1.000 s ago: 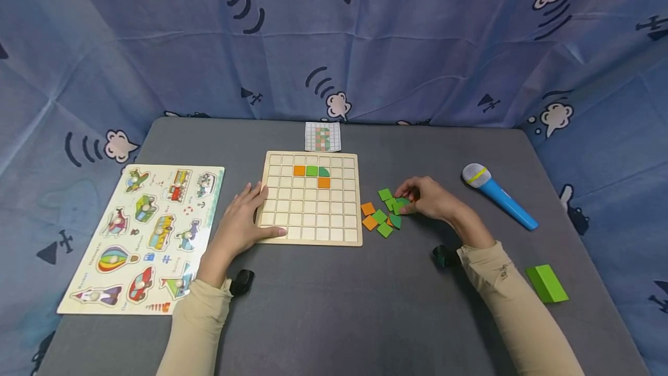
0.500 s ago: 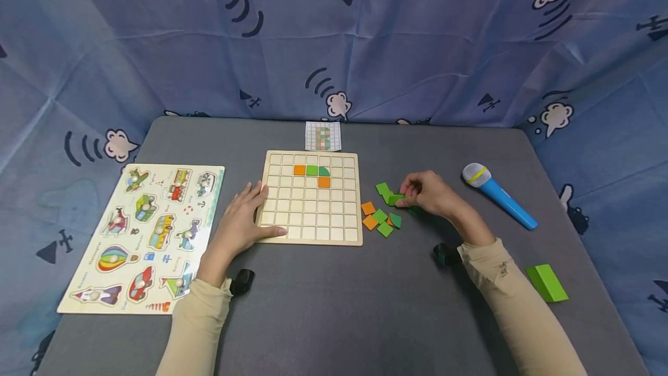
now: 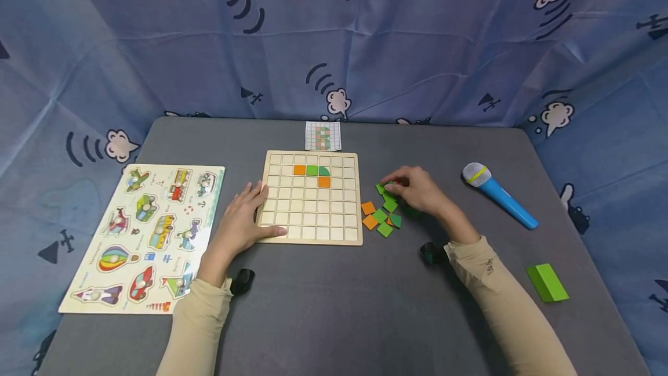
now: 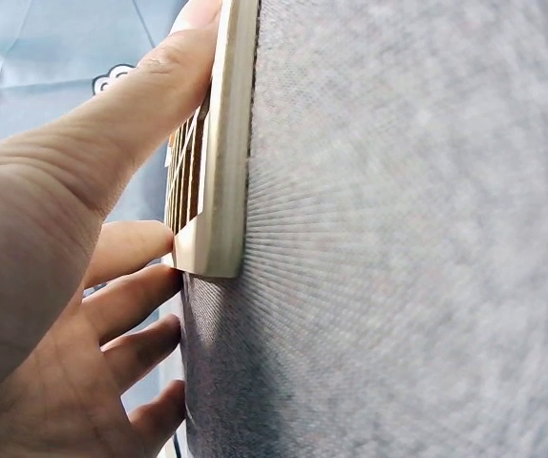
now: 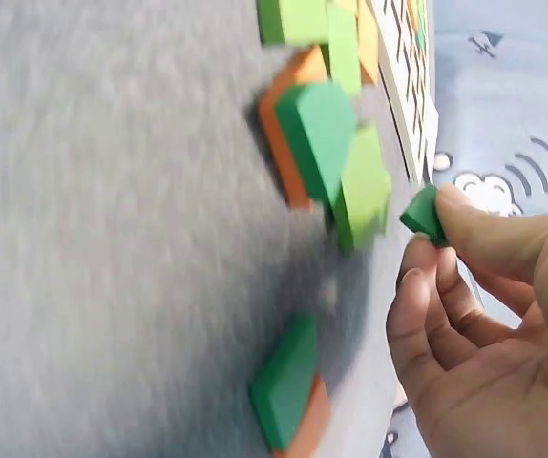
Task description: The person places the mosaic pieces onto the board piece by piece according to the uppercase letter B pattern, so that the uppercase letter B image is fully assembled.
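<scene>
On the wooden grid board (image 3: 313,243) my left hand (image 3: 242,219) rests at the near left corner, thumb on the front rim and fingers along the left side. In the left wrist view the thumb lies over the board's edge (image 4: 226,191), with the fingers spread beside the corner. Orange, green and dark green tiles (image 3: 311,170) sit in the upper cells. My right hand (image 3: 420,190) pinches a dark green block (image 5: 425,215) between thumb and fingers, above a loose pile of green and orange blocks (image 3: 379,215) to the right of the board.
A pattern card (image 3: 323,136) lies behind the board. At the left is a picture puzzle board (image 3: 141,237) with knobbed vehicle pieces. A blue toy microphone (image 3: 501,196) and a green block (image 3: 547,283) lie at the right.
My right hand has shifted left and slightly away over the pile, now with the dark green block pinched. Some green blocks have been nudged about. My left hand has not moved.
</scene>
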{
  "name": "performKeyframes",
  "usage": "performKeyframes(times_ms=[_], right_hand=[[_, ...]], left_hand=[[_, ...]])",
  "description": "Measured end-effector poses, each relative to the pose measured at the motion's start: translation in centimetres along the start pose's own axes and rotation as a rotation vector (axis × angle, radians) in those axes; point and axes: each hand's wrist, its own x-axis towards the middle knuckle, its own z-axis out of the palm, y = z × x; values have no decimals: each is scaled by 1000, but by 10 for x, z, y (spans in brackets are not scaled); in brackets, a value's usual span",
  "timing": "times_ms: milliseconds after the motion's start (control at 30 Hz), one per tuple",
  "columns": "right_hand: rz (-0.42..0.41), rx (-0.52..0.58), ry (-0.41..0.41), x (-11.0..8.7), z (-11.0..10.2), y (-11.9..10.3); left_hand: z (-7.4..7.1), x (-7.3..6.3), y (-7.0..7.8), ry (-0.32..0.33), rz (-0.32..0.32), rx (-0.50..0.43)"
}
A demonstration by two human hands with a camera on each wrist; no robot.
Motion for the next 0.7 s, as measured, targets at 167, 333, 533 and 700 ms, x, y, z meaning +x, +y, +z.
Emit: performKeyframes(times_ms=[167, 333, 533, 700], right_hand=[[-24, 52, 2, 5, 11, -11], [-67, 107, 14, 10, 26, -24], [-77, 173, 17, 18, 44, -38], [-97, 199, 26, 24, 56, -51]], left_hand=[[0, 0, 0, 2, -2, 2], [1, 0, 0, 4, -2, -2], [1, 0, -1, 7, 0, -5], [2, 0, -1, 4, -6, -8]])
